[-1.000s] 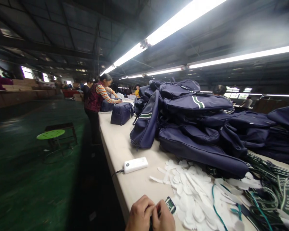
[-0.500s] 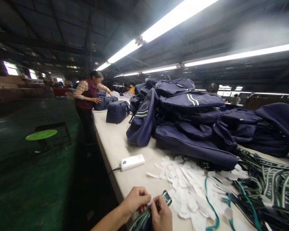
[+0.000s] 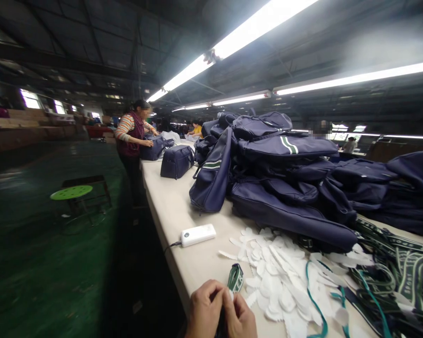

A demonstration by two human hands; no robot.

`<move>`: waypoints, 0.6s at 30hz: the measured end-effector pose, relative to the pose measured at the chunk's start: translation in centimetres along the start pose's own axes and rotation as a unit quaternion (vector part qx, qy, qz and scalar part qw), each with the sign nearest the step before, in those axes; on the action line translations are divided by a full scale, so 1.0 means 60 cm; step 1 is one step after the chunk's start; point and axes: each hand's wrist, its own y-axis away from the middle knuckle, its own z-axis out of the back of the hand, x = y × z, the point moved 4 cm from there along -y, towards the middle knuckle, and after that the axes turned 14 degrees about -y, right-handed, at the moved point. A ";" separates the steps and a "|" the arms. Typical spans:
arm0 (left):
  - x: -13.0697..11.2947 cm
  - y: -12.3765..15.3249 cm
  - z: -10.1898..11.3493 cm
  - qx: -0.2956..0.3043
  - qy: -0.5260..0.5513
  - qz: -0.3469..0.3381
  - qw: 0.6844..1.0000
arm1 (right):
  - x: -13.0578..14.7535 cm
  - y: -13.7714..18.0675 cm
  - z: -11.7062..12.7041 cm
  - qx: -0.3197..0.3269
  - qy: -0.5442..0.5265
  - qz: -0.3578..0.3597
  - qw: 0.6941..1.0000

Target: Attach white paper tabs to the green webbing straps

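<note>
My left hand (image 3: 205, 307) and my right hand (image 3: 241, 320) meet at the front edge of the table, thumbs and fingertips pinched together. Between them they grip a folded green webbing strap (image 3: 235, 278) with pale lettering; its looped end stands up beyond the fingers. A small bit of white material (image 3: 231, 295) shows at the fingertips, mostly covered. The lower part of the strap is hidden behind my hands. Close by on the right lies a heap of white cut pieces (image 3: 285, 281) with scalloped edges.
Navy bags (image 3: 285, 188) form a tall pile on the table (image 3: 158, 188). A white power bank (image 3: 198, 235) with a cable lies near the left edge. More printed straps (image 3: 412, 272) and teal ribbons (image 3: 315, 295) are at right. A co-worker (image 3: 132, 136) handles a bag; a green stool (image 3: 71, 192) stands left.
My hands have drawn closer together and turned, with the strap's end now standing up as a loop. The view has shifted slightly left. The co-worker's arm has come back toward the bag.
</note>
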 end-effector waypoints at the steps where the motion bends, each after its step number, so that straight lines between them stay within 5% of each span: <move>1: -0.003 0.003 0.001 -0.005 -0.011 -0.010 1.000 | 0.001 -0.001 0.002 0.004 -0.005 0.003 1.000; 13: -0.043 0.012 0.024 -0.132 -0.140 -0.142 0.971 | 0.115 0.015 -0.003 0.022 0.006 0.035 0.999; 18: -0.040 0.007 0.026 -0.178 -0.162 -0.179 0.954 | 0.116 0.005 0.000 0.015 -0.024 0.026 0.999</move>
